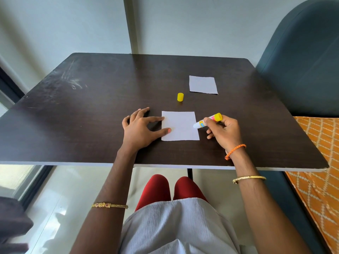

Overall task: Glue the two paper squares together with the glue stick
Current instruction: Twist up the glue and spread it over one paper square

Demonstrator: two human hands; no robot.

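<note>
A white paper square lies flat near the front middle of the dark table. My left hand presses on its left edge with straight thumb and forefinger. My right hand grips an uncapped glue stick, white tip down on the square's right edge, yellow end up. A second white paper square lies further back to the right. The yellow cap stands between the two squares.
A dark blue chair back rises beside the table's right side. An orange patterned cloth lies to the right of the table. The table's near edge runs just above my red-clad knees.
</note>
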